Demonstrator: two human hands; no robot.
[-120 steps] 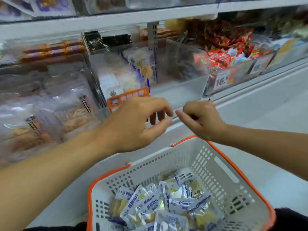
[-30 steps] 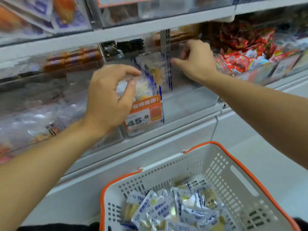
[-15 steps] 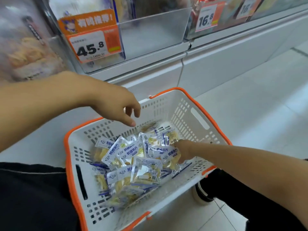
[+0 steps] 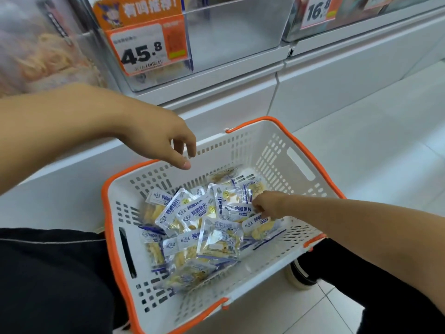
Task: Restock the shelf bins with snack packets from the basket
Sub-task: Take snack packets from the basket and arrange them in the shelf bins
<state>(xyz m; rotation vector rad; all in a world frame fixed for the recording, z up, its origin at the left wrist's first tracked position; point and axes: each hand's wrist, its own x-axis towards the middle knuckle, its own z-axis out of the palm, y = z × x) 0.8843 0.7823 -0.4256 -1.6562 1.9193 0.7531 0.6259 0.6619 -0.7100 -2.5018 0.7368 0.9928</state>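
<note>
A white basket [image 4: 277,153] with an orange rim sits on the floor between my legs. It holds several blue-and-clear snack packets [image 4: 199,225] of yellow pieces. My right hand [image 4: 267,203] is down inside the basket, its curled fingers pinching the edge of one snack packet [image 4: 238,209] on top of the pile. My left hand [image 4: 159,141] hovers over the basket's far rim with loosely curled fingers and holds nothing. Above is the clear shelf bin [image 4: 231,32], with an orange 45.8 price tag [image 4: 144,49] on its front.
A bin tagged 16.8 [image 4: 317,10] stands at the upper right. Another bin of pale packets [image 4: 41,51] fills the upper left. The white shelf base [image 4: 313,75] runs behind the basket. My black shoe [image 4: 298,276] rests on the tiled floor by the basket's right side.
Both hands have come down from the shelf bin to the basket as my view tilted down. In the last half second the right hand settled on a top packet; the left barely moved.
</note>
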